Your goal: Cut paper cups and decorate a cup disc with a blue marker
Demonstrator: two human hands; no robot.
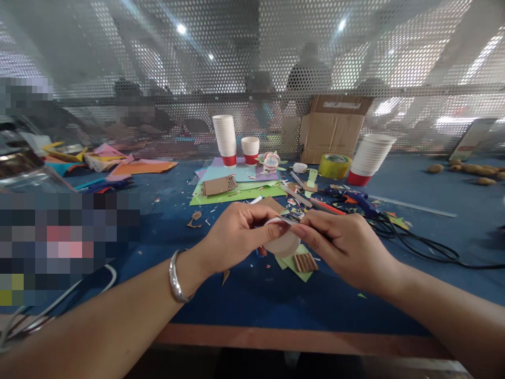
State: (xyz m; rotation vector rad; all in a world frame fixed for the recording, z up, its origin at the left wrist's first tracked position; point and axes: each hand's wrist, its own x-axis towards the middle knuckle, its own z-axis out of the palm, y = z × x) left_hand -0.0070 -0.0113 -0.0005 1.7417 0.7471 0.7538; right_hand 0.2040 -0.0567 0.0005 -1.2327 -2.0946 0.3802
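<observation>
My left hand (242,231) is closed on a cut-down white paper cup (282,246) with a red band, held a little above the table. The thumb presses on its rim. Against that rim, my right hand (343,239) pinches a thin metal tool (291,217); its kind is mostly hidden by the fingers. Under the hands, a piece of corrugated cardboard (305,262) lies on green paper (303,275). Paper scraps are scattered just beyond.
Cup stacks (223,138) (371,158) stand behind, near yellow tape (334,165) and a cardboard box (333,129). On the right lie a blue glue gun (351,197) and its black cable (426,245). Coloured paper (144,167) lies left. A perforated screen (272,42) closes the back.
</observation>
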